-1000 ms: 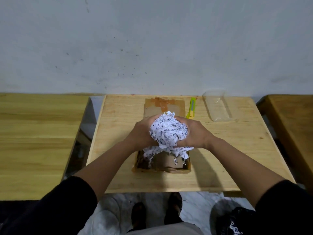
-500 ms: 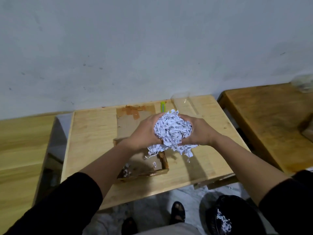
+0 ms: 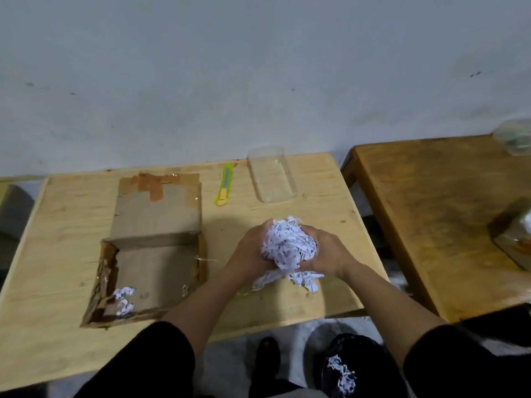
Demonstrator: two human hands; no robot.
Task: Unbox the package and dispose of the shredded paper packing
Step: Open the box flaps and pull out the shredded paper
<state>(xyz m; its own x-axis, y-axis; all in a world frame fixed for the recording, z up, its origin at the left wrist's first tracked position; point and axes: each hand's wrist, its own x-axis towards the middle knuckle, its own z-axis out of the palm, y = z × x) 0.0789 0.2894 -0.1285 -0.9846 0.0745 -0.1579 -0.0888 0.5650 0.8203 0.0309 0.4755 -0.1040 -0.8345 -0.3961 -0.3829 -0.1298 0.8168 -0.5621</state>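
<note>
A big wad of white shredded paper (image 3: 288, 245) is pressed between my left hand (image 3: 250, 251) and my right hand (image 3: 330, 251), held above the right part of the wooden table (image 3: 57, 225). Some strips hang down below my hands. The open cardboard box (image 3: 149, 271) lies to the left with its flap folded back toward the wall. A few paper scraps (image 3: 124, 300) stay in its near left corner. A black bin bag (image 3: 353, 366) with some shreds in it sits on the floor below my right arm.
A yellow-green utility knife (image 3: 224, 184) and a clear plastic container (image 3: 271, 173) lie at the back of the table. A darker wooden table (image 3: 431, 214) stands to the right with a clear tub (image 3: 515, 139) at its far edge. My feet are under the table edge.
Both hands have carried the paper wad out of the box and to the right, toward the bag on the floor. The view has swung right as well.
</note>
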